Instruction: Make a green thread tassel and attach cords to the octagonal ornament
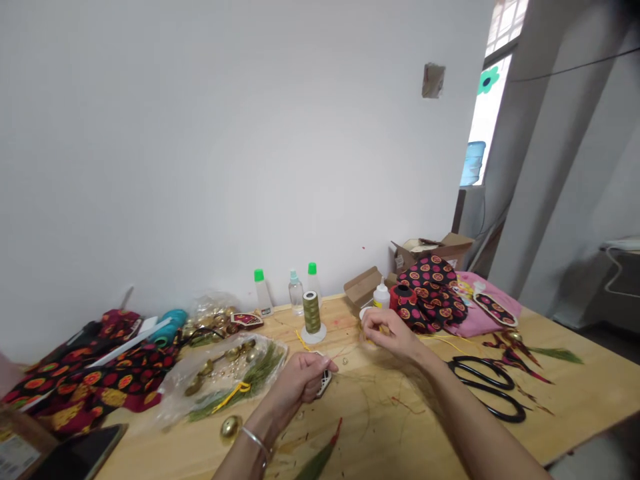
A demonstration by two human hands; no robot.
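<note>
My left hand (pixel 305 379), with a silver bangle at the wrist, is closed on a small dark patch with a white edge (pixel 324 384) above the table. A thin reddish thread runs from it toward the right. My right hand (pixel 387 331) is raised in a pinch near the white glue bottle (pixel 381 297); what its fingertips hold is too small to make out. Between and behind the hands stands an olive thread spool (pixel 311 313). Below the hands, loose green threads and a green tassel (pixel 320 460) lie on the wooden table (pixel 380 433).
Black scissors (pixel 487 387) lie at the right, near patterned fabric (pixel 433 293) and a cardboard box (pixel 450 252). At left are a plastic bag of beads (pixel 225 373), a gold bell (pixel 231 427), dark floral cloth (pixel 95 373) and a phone (pixel 80 453). Bottles (pixel 263 293) line the wall.
</note>
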